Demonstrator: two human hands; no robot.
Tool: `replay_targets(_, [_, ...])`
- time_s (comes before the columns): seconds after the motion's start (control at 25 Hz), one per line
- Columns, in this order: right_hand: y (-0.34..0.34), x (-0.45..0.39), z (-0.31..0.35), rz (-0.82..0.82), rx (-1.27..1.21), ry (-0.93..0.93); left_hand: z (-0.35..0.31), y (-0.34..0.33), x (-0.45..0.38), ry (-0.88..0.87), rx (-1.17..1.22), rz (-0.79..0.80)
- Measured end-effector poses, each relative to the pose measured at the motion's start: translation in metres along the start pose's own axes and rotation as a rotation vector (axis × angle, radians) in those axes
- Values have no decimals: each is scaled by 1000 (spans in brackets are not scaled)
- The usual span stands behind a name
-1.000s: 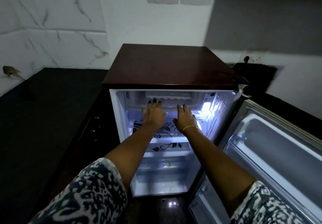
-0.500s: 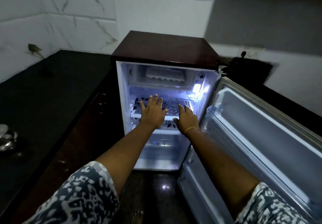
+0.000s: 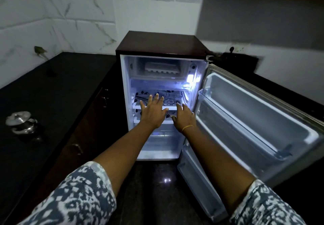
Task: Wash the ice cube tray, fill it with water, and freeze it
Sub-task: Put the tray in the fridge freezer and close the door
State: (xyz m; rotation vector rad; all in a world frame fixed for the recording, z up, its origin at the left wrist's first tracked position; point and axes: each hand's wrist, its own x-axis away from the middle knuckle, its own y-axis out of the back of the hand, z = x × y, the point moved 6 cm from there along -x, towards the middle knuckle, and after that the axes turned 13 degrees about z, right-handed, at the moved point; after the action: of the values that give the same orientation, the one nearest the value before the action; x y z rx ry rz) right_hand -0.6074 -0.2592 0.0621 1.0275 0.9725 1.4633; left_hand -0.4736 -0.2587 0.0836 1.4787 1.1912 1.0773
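A white ice cube tray (image 3: pixel 162 68) sits inside the freezer compartment at the top of a small dark-red fridge (image 3: pixel 161 43) whose door stands wide open. My left hand (image 3: pixel 152 110) is stretched out in front of the patterned middle shelf (image 3: pixel 172 97), fingers spread and holding nothing. Beside it, my right hand (image 3: pixel 184 117), with a thin yellow bangle at the wrist, is also held flat with straight fingers, well below the tray.
The open fridge door (image 3: pixel 254 119) swings out to the right with bare door bins. A black counter (image 3: pixel 43 88) runs along the left with a steel lidded pot (image 3: pixel 22 122) on it. A wall socket (image 3: pixel 235 49) sits behind the fridge. The floor is dark and glossy.
Both hands have dropped from the freezer compartment to the middle shelf level. My view has pulled back, so the whole fridge and the pot on the counter now show.
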Motion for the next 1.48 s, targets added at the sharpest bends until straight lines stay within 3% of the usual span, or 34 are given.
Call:
replay_targets(0.44, [38,76,-51,-83,-11,-21,-75,7,53,-87,2,-37])
replay_targets(0.92, [144,154,-213,-248,230,88,-276,-12,97,-25,148,-105])
replay_targets(1.2, [221,154,-252,-342,294,74,-331,-1,91,-1,148,-121])
replay_targets(1.48, [227,146,-299,-173,304,-91,-355,6,76,-25,102,-128])
